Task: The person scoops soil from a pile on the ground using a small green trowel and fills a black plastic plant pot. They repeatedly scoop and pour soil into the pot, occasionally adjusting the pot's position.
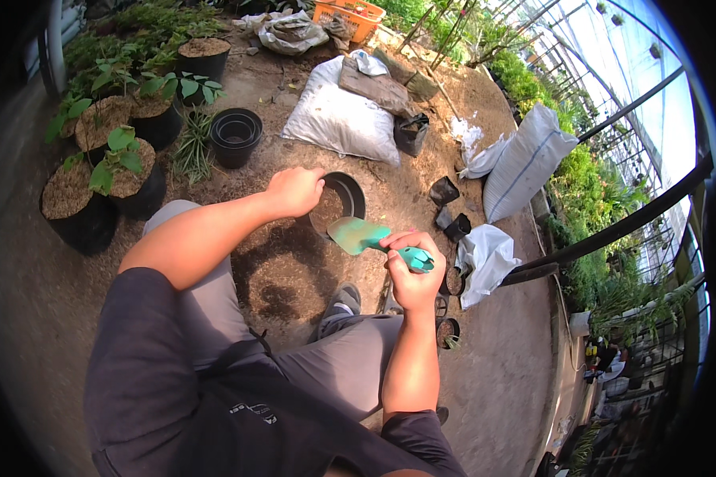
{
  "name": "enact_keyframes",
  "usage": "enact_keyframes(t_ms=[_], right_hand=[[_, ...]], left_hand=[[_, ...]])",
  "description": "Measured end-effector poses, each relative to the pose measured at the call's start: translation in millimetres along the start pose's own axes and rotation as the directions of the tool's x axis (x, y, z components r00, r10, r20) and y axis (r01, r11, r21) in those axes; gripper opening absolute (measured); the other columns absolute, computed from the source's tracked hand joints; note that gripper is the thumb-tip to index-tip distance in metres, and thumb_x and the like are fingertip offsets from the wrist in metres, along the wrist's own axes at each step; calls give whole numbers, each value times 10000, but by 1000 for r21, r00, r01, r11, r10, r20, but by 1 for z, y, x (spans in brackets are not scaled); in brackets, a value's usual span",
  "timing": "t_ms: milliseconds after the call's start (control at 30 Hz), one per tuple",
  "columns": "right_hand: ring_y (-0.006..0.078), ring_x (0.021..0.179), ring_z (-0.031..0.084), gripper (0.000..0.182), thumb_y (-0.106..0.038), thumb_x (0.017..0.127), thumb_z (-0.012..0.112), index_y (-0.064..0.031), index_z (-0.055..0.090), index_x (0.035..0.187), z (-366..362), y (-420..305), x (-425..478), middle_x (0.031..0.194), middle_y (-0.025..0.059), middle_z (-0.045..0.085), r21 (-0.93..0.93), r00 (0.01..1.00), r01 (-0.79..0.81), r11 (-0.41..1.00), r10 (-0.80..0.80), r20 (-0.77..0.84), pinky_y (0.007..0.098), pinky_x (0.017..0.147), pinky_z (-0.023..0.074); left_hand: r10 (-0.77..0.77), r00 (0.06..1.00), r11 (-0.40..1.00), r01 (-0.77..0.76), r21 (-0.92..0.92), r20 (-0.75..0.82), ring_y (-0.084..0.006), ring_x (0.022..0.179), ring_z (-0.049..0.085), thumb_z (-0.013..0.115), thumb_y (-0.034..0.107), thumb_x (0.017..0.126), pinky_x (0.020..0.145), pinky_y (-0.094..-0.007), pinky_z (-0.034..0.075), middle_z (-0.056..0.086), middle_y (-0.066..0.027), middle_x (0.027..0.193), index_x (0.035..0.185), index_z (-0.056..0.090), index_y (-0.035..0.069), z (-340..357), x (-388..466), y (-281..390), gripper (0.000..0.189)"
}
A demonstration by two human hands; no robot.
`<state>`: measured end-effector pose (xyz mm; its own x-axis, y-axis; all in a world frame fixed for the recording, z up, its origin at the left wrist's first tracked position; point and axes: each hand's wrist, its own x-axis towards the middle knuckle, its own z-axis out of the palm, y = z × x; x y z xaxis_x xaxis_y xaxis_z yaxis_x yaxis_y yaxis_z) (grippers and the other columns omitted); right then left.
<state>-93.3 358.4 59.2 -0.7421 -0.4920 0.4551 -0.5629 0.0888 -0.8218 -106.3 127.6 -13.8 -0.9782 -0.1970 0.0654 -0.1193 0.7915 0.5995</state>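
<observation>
My left hand (296, 191) grips the rim of a black plastic plant pot (356, 201), which is tilted and has brown soil or growing mix inside. In my right hand (414, 268) is the handle of a green hand trowel (358, 234). The trowel's blade, dusted with soil, lies over the near right edge of the pot. A patch of dark loose soil (286, 268) spreads on the ground between my legs, partly in shadow.
Nested black pots (236, 136) and potted seedlings (122, 173) stand at the left. Ahead lies a full white sack (343, 113) with a board on it. Another sack (525, 164), small black pots (457, 227) and a white plastic bag (486, 256) are at the right.
</observation>
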Motion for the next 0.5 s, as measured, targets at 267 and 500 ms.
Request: enact_keyframes(t_ms=[267,500], right_hand=[[91,482,498,136,-102,807,574,-1,486,783,-4,0,3,753,134,594,127,989,-40,991,57,-133,191,440,416],[84,521,496,139,-114,821,557,-13,466,795,2,15,3,807,130,583,115,987,24,993,-5,-162,183,441,408]], left_hand=[[80,993,997,-80,-2,-84,-356,773,588,423,223,852,715,-457,449,613,-182,790,1032,556,91,4,-2,13,260],[99,987,991,-109,-73,-130,-378,740,584,424,211,844,699,-477,444,610,-190,759,1131,479,113,8,-2,19,308]])
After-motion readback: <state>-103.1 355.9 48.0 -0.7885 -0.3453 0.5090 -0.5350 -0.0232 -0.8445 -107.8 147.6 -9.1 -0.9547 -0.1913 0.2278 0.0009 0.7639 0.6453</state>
